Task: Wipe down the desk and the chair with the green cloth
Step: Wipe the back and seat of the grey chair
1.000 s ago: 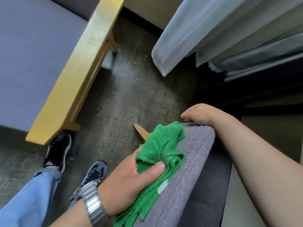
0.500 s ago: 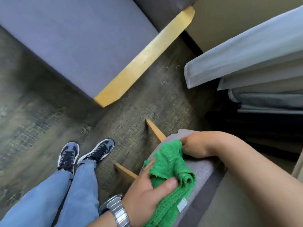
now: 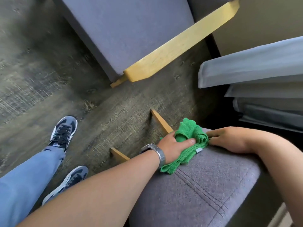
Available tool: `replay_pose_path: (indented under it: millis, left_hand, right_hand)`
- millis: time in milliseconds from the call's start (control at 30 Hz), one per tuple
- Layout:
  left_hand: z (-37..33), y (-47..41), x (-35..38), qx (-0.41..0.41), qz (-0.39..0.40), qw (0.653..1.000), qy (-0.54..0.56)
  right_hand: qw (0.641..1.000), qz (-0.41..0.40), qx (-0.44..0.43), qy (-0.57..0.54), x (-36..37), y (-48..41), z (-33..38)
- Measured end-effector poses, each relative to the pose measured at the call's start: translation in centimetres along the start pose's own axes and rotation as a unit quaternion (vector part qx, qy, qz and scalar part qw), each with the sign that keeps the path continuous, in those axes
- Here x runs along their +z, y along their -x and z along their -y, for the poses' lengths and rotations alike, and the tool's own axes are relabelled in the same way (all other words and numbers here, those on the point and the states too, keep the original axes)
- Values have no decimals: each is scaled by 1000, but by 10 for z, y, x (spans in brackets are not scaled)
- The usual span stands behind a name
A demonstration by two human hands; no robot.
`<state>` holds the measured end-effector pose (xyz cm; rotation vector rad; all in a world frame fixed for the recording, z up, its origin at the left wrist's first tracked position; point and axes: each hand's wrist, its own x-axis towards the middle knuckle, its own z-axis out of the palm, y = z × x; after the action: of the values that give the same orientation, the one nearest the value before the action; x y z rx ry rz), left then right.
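Note:
The green cloth (image 3: 188, 141) lies bunched on the far end of the grey fabric chair top (image 3: 205, 182). My left hand (image 3: 173, 146), with a metal watch at the wrist, presses down on the cloth, thumb across it. My right hand (image 3: 229, 140) rests on the same chair edge just right of the cloth, fingertips touching its folds. Two wooden chair legs (image 3: 160, 122) stick out below towards the floor. No desk is in view.
A second grey chair with a yellow wooden arm (image 3: 177, 46) stands across the dark wood floor (image 3: 49, 79). Pale curtains (image 3: 254, 68) hang at the right. My feet in blue sneakers (image 3: 64, 131) stand left of the chair.
My left arm has stretched out along the chair top and pushed the cloth towards the far end. The view has swung, so more of the chair top shows. My right hand stays on the edge.

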<state>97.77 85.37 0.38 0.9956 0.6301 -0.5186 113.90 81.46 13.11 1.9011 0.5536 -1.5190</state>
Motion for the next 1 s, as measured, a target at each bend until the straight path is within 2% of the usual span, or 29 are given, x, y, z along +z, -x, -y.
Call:
replay_pose_path:
  millis: [233,367,500,667,800,867,1000]
  left_hand:
    - [5,4,-2,42,11,999,-6]
    - [5,59,-1,98,16,995,8]
    - [21,138,9,171,-1,982,78]
    - [65,218,38,184,-97,970,129]
    - [103,254,65,165,-172,963,126]
    - [121,264,77,156,-209,957,128]
    - [152,271,96,137,-256,936,198]
  right_hand:
    - [997,26,8,75,1,-13,8]
    - [993,5,28,117,0,-10,11]
    - [987,-19,50,151,4,15,25]
    - [997,-19,10,70,27,53,76]
    - [978,-23,-20,208,69,88,125]
    - [969,-21,-27,243,87,98,137]
    - [945,-31,-49,322,106,116,148]
